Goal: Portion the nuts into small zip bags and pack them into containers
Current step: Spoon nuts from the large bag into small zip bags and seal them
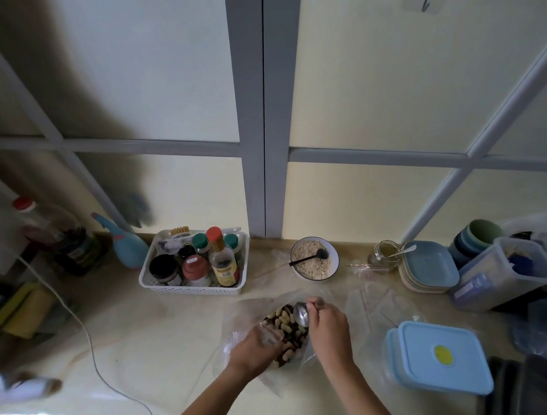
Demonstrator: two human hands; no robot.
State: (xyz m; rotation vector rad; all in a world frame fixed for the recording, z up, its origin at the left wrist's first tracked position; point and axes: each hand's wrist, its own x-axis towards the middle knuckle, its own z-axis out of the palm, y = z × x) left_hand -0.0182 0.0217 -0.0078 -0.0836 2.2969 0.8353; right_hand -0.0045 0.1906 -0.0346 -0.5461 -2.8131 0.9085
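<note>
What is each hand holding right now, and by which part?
The right hand pinches a metal spoon by its handle, bowl over the nuts. The left hand grips the edge of the clear plastic bag of nuts.

Two bare forearms, sleeveless as far as visible, ending in left hand [256, 346] and right hand [329, 330], ringless, unadorned.

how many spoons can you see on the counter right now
3. A metal spoon in the right hand over the nuts, a black spoon in the oat bowl, and a pale spoon resting in the glass jar. Others may be hidden.
</note>
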